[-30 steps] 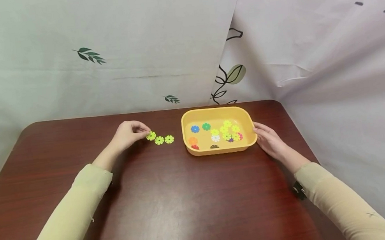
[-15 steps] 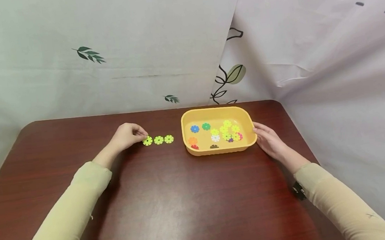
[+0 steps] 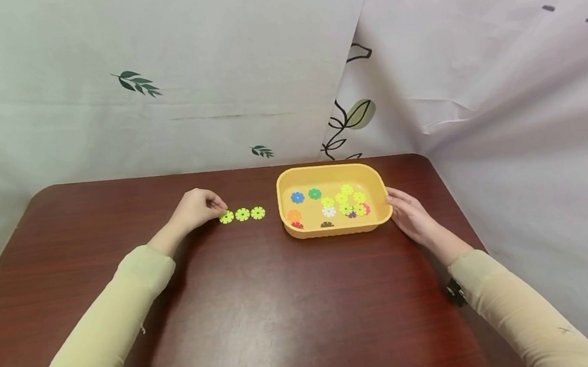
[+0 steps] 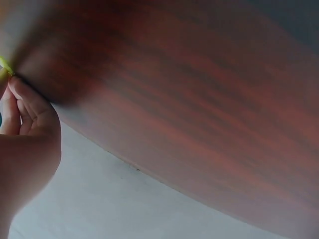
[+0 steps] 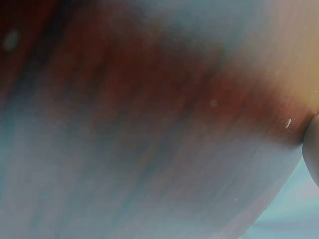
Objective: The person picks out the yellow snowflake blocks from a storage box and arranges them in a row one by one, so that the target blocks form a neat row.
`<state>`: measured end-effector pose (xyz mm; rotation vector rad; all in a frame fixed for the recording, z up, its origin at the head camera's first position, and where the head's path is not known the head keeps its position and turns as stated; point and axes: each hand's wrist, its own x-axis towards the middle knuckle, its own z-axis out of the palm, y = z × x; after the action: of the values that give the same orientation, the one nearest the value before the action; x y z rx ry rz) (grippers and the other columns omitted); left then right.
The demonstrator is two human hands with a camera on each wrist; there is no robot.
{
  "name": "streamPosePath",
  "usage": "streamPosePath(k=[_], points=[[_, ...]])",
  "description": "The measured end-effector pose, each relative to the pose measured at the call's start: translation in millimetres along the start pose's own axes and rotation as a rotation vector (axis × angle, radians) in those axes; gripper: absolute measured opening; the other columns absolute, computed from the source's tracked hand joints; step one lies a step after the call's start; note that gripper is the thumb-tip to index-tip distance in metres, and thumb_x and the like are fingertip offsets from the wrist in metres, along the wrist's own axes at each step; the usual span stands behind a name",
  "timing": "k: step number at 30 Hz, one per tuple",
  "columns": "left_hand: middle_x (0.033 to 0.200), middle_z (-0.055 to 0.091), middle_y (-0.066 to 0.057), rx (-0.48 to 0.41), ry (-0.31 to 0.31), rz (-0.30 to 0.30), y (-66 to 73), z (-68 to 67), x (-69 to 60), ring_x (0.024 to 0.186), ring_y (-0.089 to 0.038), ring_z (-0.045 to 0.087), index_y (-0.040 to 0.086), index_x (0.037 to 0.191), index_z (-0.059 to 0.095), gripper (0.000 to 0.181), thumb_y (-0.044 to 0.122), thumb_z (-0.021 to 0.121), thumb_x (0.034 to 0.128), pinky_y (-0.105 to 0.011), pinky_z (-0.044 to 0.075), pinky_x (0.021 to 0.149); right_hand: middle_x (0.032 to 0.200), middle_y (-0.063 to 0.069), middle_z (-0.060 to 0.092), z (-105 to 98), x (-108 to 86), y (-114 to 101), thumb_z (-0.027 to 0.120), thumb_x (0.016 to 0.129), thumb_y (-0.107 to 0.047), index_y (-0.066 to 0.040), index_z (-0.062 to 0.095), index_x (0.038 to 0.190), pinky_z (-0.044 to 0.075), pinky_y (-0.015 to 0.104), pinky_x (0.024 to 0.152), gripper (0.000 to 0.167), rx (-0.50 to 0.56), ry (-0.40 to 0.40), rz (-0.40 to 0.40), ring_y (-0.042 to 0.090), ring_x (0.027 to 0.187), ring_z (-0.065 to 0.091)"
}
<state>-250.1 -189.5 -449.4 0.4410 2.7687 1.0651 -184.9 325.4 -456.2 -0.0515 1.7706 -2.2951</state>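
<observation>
In the head view, my left hand (image 3: 195, 207) pinches the edge of the leftmost yellow-green notched plastic disc (image 3: 226, 217) between thumb and fingertips. A sliver of that disc (image 4: 6, 65) shows at the fingertips in the left wrist view. Two matching discs lie to its right, a middle disc (image 3: 243, 214) and a right-hand disc (image 3: 258, 213), forming a level row. My right hand (image 3: 410, 214) touches the right side of a yellow plastic basket (image 3: 336, 230) with fairly straight fingers. Only a bit of this hand (image 5: 311, 149) enters the right wrist view.
Inside the basket lie several yellow-green discs (image 3: 347, 190), plus blue (image 3: 298, 197), green (image 3: 315, 194), orange (image 3: 294, 215) and white (image 3: 328, 211) ones. The dark red-brown table (image 3: 285, 304) meets a pale printed curtain (image 3: 199, 98) at its back edge.
My left hand has brought the leftmost disc slightly down and left, level with the other two, then shifted it a touch right. My right hand and the basket have stayed put.
</observation>
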Motion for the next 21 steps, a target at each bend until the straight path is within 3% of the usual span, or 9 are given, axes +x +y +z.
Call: streamPosePath(k=[4, 9, 16, 21], points=[[0.088, 0.081, -0.011, -0.011, -0.003, -0.001, -0.9, 0.1, 0.3, 0.077, -0.008, 0.066, 0.002, 0.094, 0.082, 0.006, 0.006, 0.079, 0.0900, -0.028, 0.055, 0.079, 0.125, -0.010, 0.073, -0.5, 0.6, 0.7, 0.038, 0.113, -0.005, -0.017, 0.060, 0.132, 0.052, 0.014, 0.103, 0.030, -0.004, -0.010, -0.010, 0.000, 0.118, 0.067], [0.092, 0.081, -0.012, -0.050, -0.022, -0.028, -3.2, -1.5, 0.9, 0.078, -0.005, 0.066, 0.002, 0.097, 0.082, 0.010, 0.009, 0.081, 0.0904, -0.026, 0.054, 0.078, 0.125, -0.011, 0.073, -2.4, 0.6, 1.8, 0.039, 0.113, -0.005, -0.011, 0.054, 0.139, 0.052, 0.013, 0.103, 0.030, -0.006, -0.003, 0.002, -0.001, 0.118, 0.067], [0.098, 0.083, -0.008, -0.187, -0.041, -0.082, -1.5, -4.0, 0.1, 0.080, 0.000, 0.066, -0.002, 0.109, 0.080, 0.019, 0.009, 0.076, 0.0948, -0.018, 0.052, 0.075, 0.125, -0.013, 0.072, -1.9, 0.2, 0.2, 0.038, 0.113, -0.006, 0.004, 0.035, 0.154, 0.051, 0.013, 0.103, 0.042, -0.024, 0.002, 0.021, -0.002, 0.118, 0.066], [0.096, 0.080, -0.001, -0.274, -0.042, -0.088, 7.0, -3.9, 3.9, 0.081, -0.001, 0.068, -0.003, 0.113, 0.078, 0.022, 0.011, 0.075, 0.0971, -0.018, 0.056, 0.076, 0.124, -0.012, 0.072, -2.2, 0.9, 0.3, 0.039, 0.113, -0.006, 0.004, 0.036, 0.153, 0.051, 0.013, 0.102, 0.041, -0.029, 0.006, 0.021, -0.002, 0.117, 0.066]])
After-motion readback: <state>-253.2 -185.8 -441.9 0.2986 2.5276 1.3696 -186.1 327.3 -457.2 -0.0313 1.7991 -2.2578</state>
